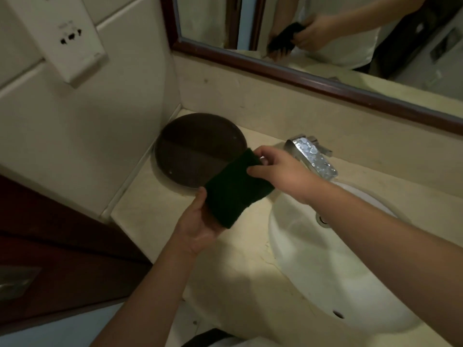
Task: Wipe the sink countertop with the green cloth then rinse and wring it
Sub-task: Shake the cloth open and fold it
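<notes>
Both hands hold a dark green cloth [235, 189] stretched flat in the air above the cream stone countertop [155, 209], just left of the white sink basin [313, 259]. My left hand [200, 221] grips the cloth's near lower edge from beneath. My right hand [278, 169] pinches its far upper edge with thumb and fingers. The cloth partly covers a round dark tray behind it.
A round dark brown tray [190, 151] lies in the counter's back left corner. A chrome faucet [313, 156] stands behind the basin. A wood-framed mirror [300, 76] runs along the back wall. A white wall socket unit [67, 38] hangs at upper left.
</notes>
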